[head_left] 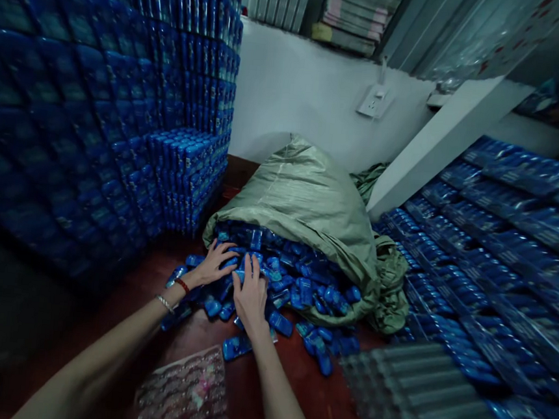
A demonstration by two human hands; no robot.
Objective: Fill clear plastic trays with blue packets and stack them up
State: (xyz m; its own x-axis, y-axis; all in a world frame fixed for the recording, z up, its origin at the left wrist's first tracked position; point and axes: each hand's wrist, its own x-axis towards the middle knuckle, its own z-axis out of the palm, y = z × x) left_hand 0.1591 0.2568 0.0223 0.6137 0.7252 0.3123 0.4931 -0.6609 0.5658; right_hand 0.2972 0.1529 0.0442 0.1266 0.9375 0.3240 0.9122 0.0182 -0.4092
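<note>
Small blue-wrapped packets (304, 290) spill in a heap from the mouth of a pale green woven sack (306, 186) onto a dark red surface. Over the left part of this heap lies my left hand (212, 265), its fingers spread and touching the packets; a red beaded bracelet and a silver one circle that wrist. Beside it, my right hand (251, 298) reaches in with fingers stretched out on the packets. I cannot see either hand gripping one. A clear moulded plastic tray (185, 393) lies between my forearms, with a small pink mark on it.
Tall stacks of blue packets (194, 65) rise on the left. More rows of them in clear trays (491, 254) fill the right, beside a white post (452, 140). A blurred stack of ridged trays (419, 398) stands front right. Behind is a white wall with a socket (374, 102).
</note>
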